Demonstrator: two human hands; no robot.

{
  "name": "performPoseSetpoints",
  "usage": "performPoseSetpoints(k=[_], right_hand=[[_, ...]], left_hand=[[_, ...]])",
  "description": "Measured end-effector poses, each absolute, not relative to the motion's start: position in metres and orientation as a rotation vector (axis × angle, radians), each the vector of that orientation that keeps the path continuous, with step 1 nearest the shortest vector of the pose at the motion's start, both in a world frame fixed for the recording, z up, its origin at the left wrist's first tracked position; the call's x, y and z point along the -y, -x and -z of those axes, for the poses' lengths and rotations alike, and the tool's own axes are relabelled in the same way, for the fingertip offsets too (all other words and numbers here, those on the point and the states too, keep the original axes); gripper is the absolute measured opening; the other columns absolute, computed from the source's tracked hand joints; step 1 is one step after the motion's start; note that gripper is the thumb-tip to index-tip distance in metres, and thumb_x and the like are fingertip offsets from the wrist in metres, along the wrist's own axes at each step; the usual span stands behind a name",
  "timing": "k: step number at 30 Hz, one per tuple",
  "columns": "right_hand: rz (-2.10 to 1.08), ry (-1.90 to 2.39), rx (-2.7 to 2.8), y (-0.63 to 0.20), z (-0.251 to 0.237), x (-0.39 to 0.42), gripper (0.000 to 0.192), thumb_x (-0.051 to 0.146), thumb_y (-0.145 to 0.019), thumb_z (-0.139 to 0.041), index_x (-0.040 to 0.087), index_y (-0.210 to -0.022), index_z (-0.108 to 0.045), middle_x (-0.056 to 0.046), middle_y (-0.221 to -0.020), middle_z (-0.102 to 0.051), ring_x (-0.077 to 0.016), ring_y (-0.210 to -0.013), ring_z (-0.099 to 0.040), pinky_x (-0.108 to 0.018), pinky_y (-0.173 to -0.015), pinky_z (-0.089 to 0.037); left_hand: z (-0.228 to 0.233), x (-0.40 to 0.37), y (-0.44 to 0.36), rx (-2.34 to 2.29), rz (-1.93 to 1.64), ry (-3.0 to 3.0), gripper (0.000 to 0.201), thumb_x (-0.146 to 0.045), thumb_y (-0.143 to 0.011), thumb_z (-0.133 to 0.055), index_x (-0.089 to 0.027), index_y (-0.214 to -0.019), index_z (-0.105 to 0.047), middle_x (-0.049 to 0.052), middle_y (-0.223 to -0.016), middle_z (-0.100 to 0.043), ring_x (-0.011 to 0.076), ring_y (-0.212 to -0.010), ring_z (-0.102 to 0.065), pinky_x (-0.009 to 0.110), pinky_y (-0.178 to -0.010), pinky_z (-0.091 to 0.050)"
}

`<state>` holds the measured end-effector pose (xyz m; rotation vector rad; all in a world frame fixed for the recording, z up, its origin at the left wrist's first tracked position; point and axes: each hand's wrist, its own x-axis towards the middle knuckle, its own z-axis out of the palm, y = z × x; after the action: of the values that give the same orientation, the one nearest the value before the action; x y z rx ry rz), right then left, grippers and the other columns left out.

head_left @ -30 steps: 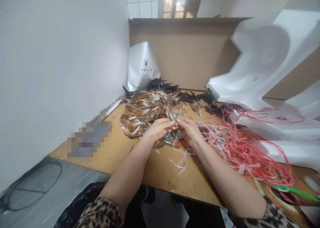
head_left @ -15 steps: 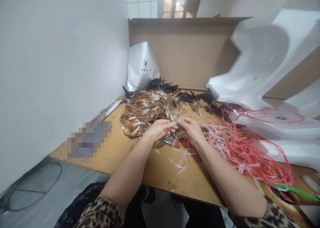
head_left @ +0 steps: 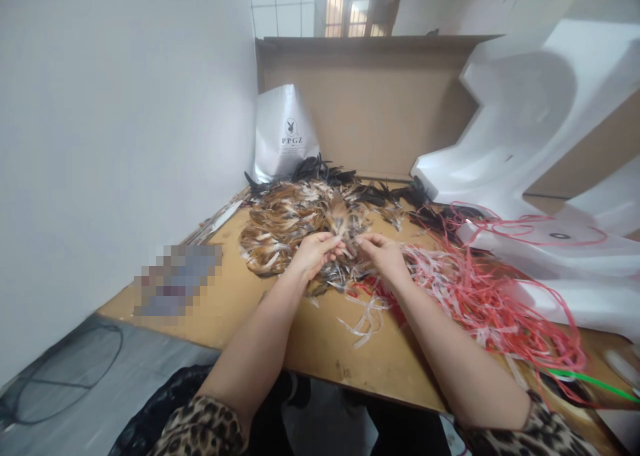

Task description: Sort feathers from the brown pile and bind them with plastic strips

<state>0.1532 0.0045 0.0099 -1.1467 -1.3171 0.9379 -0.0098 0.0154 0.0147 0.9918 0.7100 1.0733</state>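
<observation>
My left hand pinches the base of a small bunch of brown feathers, whose tips point away from me. Just to its right, my right hand is closed, thumb against forefinger, on a greyish feather tuft; its outline is blurred. A thick heap of brown and white feathers lies beyond and left of my hands. Darker loose feathers lie beneath them. Red and white plastic strips spread out on the table beside my right forearm.
Black feathers lie behind the brown heap, before a silver bag. A cardboard panel stands at the back of the wooden table. White foam pieces rise at right. A green strip lies at the right edge.
My hands have moved slightly apart, where they nearly met before. The brown feather bunch now stands out above my left fingertips.
</observation>
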Motion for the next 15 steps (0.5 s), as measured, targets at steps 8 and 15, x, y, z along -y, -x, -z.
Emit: performPoseSetpoints(k=[8,15], right_hand=[[-0.269,1.464,1.876,-0.158,0.007,-0.012,0.016,0.030,-0.067,-0.053,0.021,-0.072,-0.064,-0.003,-0.067,-0.061,-0.0151,-0.064,-0.051,-0.026,-0.061,-0.035],[-0.392,1.543,1.866,-0.150,0.008,-0.013,0.009,0.024,-0.063,-0.053,0.019,-0.059,-0.060,-0.001,-0.058,-0.060,-0.0124,-0.054,-0.050,-0.024,-0.055,-0.034]], left_hand=[[-0.013,-0.025,0.014,-0.681,-1.313,-0.783,0.021,-0.024,-0.061,-0.066,-0.011,-0.077,-0.059,0.002,-0.069,-0.061,0.0025,-0.054,-0.051,0.012,-0.046,-0.037],[-0.010,-0.027,0.016,-0.649,-1.324,-0.756,0.021,-0.023,-0.062,-0.067,-0.011,-0.077,-0.059,0.002,-0.070,-0.060,0.0026,-0.054,-0.052,0.011,-0.046,-0.037]])
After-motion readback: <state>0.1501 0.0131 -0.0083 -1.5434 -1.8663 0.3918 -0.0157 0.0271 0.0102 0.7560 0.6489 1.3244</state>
